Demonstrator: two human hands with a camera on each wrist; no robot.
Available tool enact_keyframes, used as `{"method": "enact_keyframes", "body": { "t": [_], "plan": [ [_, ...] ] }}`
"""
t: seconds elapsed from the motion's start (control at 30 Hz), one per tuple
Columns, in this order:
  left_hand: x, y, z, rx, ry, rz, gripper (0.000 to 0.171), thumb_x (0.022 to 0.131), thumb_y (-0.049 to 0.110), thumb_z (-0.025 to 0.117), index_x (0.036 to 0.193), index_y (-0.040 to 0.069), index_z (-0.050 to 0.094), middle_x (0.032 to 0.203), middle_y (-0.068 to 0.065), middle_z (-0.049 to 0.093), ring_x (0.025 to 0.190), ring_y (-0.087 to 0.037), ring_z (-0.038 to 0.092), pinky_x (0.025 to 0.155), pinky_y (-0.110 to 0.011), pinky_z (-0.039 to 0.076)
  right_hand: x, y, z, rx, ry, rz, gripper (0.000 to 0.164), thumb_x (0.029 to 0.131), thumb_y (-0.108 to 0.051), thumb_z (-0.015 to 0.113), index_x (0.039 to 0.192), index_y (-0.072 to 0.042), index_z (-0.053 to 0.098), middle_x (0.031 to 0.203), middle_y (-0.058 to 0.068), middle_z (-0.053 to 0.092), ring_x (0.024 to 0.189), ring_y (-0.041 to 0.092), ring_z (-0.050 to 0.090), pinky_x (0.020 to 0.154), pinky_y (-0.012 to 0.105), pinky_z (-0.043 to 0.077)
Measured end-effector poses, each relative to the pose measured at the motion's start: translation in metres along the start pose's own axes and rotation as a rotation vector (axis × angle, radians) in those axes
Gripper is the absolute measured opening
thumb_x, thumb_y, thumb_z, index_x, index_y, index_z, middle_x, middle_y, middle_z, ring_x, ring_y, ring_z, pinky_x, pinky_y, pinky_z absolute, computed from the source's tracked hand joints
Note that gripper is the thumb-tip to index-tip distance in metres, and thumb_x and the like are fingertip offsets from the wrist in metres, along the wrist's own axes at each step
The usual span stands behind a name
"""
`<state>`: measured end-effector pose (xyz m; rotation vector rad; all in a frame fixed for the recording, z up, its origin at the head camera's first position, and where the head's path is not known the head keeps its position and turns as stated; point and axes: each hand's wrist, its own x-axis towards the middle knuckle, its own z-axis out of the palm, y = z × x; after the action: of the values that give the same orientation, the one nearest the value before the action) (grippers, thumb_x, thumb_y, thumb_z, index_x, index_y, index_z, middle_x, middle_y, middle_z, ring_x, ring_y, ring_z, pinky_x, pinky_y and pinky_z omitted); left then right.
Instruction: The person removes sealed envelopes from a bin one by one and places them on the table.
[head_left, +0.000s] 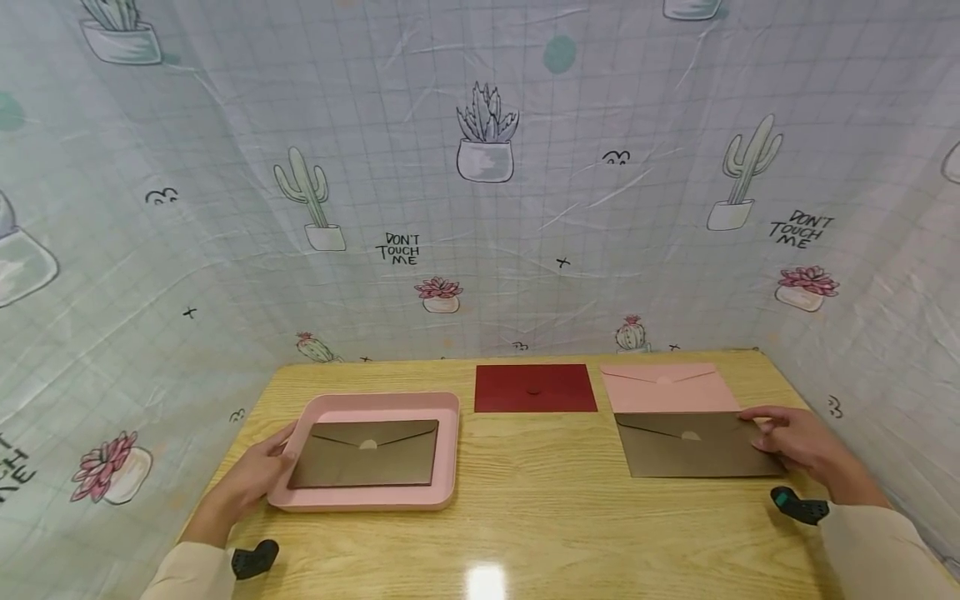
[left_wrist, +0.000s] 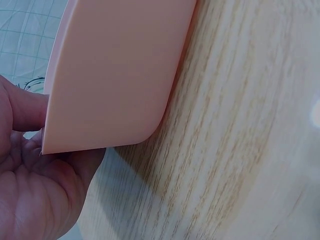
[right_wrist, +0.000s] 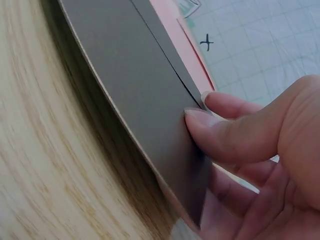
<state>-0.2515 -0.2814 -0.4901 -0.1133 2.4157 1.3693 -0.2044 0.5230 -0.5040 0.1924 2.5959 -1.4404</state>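
Lower right, right hand (head_left: 804, 443) pinches brown envelope (head_left: 693, 454) by its right end; lower left, left hand (head_left: 251, 477) grips pink tray (head_left: 363, 505) at its side; likely a pick-up step, next calling for a level lift.

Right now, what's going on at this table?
A person's left hand grips the left side of a pink tray, where a brown envelope lies. Their right hand pinches the right end of a second brown envelope; its near edge looks lifted off the table. Just beyond that is a pink envelope, with a red envelope to its left, near the back edge. Neither of those two is in a hand.
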Motion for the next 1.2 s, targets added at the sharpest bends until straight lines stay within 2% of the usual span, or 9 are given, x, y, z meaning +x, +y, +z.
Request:
{"method": "enact_keyframes", "body": {
  "t": [0.07,0.1,0.4,0.63,0.83,0.87,0.97,1.07,1.2],
  "plan": [
    [0.000,-0.001,0.000,0.005,0.002,-0.003,0.068,0.110,0.010,0.035,0.168,0.011,-0.001,0.168,-0.038,0.010,0.154,-0.059,0.017,0.122,-0.069,0.028,0.001,-0.001,0.001,-0.063,0.015,-0.008,0.053,0.090,0.003,0.061,0.141,0.012,0.054,0.069,-0.003,0.058,0.046,0.005,0.031,0.042,0.026,0.035],
    [0.000,-0.001,0.000,0.006,0.002,-0.007,0.068,0.110,0.010,0.035,0.168,0.011,-0.002,0.168,-0.038,0.010,0.154,-0.059,0.017,0.123,-0.068,0.028,0.001,-0.002,0.002,-0.082,0.023,-0.007,0.056,0.089,0.003,0.061,0.143,0.014,0.051,0.069,-0.003,0.058,0.046,0.005,0.031,0.043,0.026,0.036],
    [0.001,-0.003,0.001,0.021,0.010,-0.017,0.068,0.111,0.010,0.034,0.167,0.012,-0.003,0.168,-0.038,0.011,0.153,-0.060,0.020,0.122,-0.068,0.031,0.002,-0.004,0.004,-0.143,0.074,-0.019,0.058,0.092,-0.006,0.071,0.142,0.016,0.051,0.073,-0.001,0.060,0.046,0.006,0.034,0.044,0.027,0.038],
    [-0.002,0.000,-0.001,0.032,0.003,-0.014,0.068,0.110,0.010,0.033,0.167,0.010,-0.005,0.168,-0.039,0.008,0.153,-0.061,0.016,0.122,-0.069,0.028,0.010,-0.003,0.008,-0.273,0.108,-0.033,0.057,0.089,-0.010,0.076,0.137,0.014,0.058,0.075,0.002,0.057,0.055,0.010,0.042,0.051,0.028,0.039],
    [-0.003,0.001,-0.002,0.032,-0.001,-0.006,0.068,0.110,0.009,0.032,0.167,0.008,-0.005,0.167,-0.041,0.009,0.153,-0.061,0.019,0.122,-0.069,0.030,0.011,-0.009,0.007,-0.403,0.135,-0.046,0.052,0.088,-0.012,0.078,0.133,0.010,0.064,0.099,0.029,0.068,0.078,0.026,0.059,0.063,0.030,0.046],
    [-0.002,0.000,-0.002,0.030,-0.002,-0.005,0.068,0.110,0.009,0.033,0.167,0.008,-0.005,0.167,-0.041,0.010,0.153,-0.061,0.019,0.122,-0.069,0.030,0.011,-0.010,0.007,-0.422,0.139,-0.048,0.051,0.088,-0.012,0.078,0.133,0.009,0.064,0.100,0.030,0.068,0.080,0.028,0.058,0.065,0.031,0.045],
    [-0.001,0.000,-0.002,0.033,-0.001,-0.009,0.069,0.109,0.009,0.033,0.167,0.009,-0.004,0.167,-0.040,0.010,0.153,-0.061,0.019,0.122,-0.069,0.030,0.010,-0.008,0.008,-0.436,0.128,-0.045,0.052,0.089,-0.013,0.076,0.135,0.009,0.062,0.081,0.020,0.063,0.068,0.024,0.054,0.059,0.030,0.041],
    [0.000,0.001,-0.001,0.030,-0.004,-0.008,0.068,0.110,0.008,0.033,0.167,0.010,-0.004,0.168,-0.039,0.009,0.153,-0.060,0.019,0.122,-0.068,0.030,0.007,-0.004,0.010,-0.408,0.123,-0.037,0.054,0.090,-0.012,0.074,0.138,0.010,0.059,0.066,0.000,0.048,0.056,0.014,0.040,0.052,0.028,0.035],
    [0.002,0.001,-0.001,0.017,-0.023,0.017,0.067,0.111,0.008,0.031,0.167,0.010,-0.005,0.167,-0.040,0.009,0.153,-0.060,0.019,0.121,-0.068,0.033,0.003,0.000,0.011,-0.398,0.125,-0.041,0.055,0.090,-0.012,0.073,0.139,0.010,0.058,0.063,-0.003,0.043,0.053,0.011,0.037,0.050,0.027,0.034]
  ]
}}
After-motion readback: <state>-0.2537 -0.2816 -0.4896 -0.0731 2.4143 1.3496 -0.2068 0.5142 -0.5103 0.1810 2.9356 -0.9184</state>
